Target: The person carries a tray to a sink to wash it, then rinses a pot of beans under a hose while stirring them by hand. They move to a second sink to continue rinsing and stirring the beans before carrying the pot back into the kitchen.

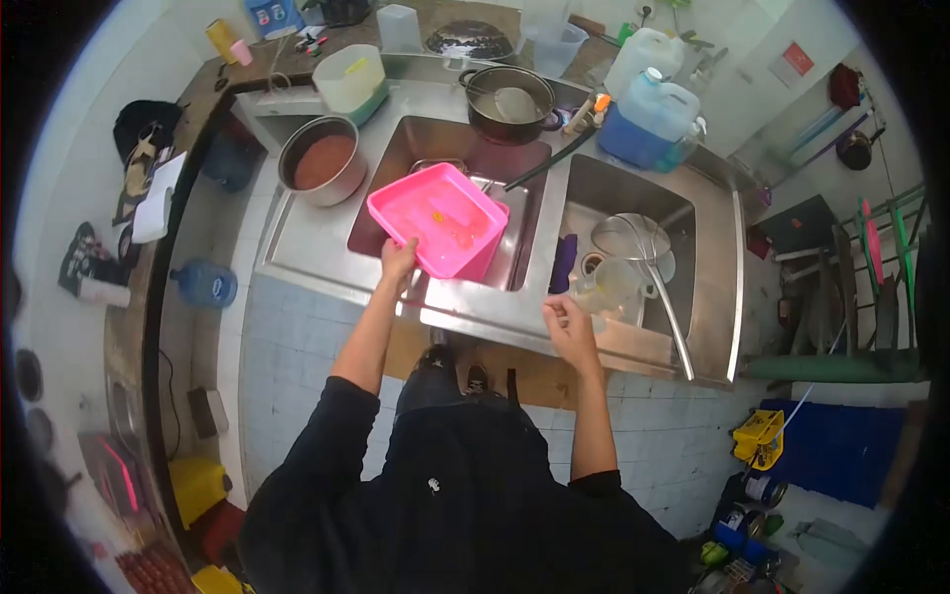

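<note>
A bright pink rectangular plastic basin (426, 220) is tilted over the left sink bowl (515, 238). My left hand (399, 259) grips its near left rim, thumb over the edge. Wet patches and a small yellowish spot show inside the basin. My right hand (571, 332) hovers by the front edge of the right sink bowl (633, 183), fingers curled in and no object visible in them. Close to it, inside that bowl, are a clear plastic jug (606, 287), a purple cloth (563, 263) and a long-handled strainer (621, 238) whose handle crosses the front edge.
A metal pot (324, 161) with brown contents stands on the left drainboard. Behind the sink are a dark pot (510, 102), a greenish container (351, 84) and a jug of blue liquid (648, 121). A black hose (552, 158) reaches over the left bowl.
</note>
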Demonstrator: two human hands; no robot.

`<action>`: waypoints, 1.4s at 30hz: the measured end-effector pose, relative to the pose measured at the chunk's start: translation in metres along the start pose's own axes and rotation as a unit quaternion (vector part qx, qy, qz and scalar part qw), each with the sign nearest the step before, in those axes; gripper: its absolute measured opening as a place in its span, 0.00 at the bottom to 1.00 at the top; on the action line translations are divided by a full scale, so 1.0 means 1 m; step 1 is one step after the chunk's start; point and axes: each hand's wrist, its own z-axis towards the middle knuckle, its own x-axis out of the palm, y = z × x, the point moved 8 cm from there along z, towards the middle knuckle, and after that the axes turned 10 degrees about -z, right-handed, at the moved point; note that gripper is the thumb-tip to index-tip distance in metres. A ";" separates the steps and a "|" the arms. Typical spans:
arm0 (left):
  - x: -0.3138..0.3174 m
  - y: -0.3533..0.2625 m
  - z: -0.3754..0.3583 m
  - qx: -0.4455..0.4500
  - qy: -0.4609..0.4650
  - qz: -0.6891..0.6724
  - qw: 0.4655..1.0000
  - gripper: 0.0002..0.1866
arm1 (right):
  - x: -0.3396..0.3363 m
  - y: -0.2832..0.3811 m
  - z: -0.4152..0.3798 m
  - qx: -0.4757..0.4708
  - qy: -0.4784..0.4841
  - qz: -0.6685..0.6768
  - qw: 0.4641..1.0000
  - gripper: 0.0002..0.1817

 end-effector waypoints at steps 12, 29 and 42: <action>0.000 0.224 0.188 -0.154 0.030 -0.005 0.988 0.21 | 0.180 -0.064 0.179 0.142 0.120 0.086 0.979 0.13; 0.124 0.198 0.198 -0.170 0.201 0.093 0.960 0.18 | 0.281 -0.106 0.267 0.120 0.346 -0.283 0.887 0.34; 0.139 0.211 0.233 -0.272 0.242 0.133 0.922 0.14 | 0.285 -0.118 0.271 0.058 0.329 -0.321 0.886 0.34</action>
